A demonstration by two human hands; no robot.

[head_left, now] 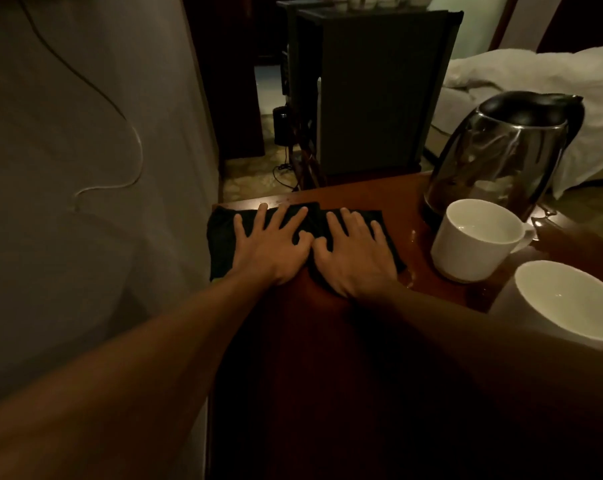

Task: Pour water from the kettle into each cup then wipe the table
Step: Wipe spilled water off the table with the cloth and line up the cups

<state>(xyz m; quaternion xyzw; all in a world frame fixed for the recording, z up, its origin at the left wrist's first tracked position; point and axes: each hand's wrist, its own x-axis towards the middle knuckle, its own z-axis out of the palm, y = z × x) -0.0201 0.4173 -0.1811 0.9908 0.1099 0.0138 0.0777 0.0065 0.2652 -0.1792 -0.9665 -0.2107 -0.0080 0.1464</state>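
A dark cloth (224, 240) lies flat near the far left corner of the reddish wooden table (362, 199). My left hand (272, 244) and my right hand (352, 254) press down on it side by side, fingers spread and straight. A steel kettle (501, 154) with a black lid stands at the far right of the table. In front of it is a white cup (473, 244) holding water. A second white cup (570, 303) stands nearer, at the right edge of the view. Small water drops (412, 233) glint on the wood between the cloth and the cups.
A grey wall (85, 168) runs along the table's left side with a thin cable on it. Beyond the table stands a dark cabinet (373, 91). A bed with white linen (553, 84) is at the back right.
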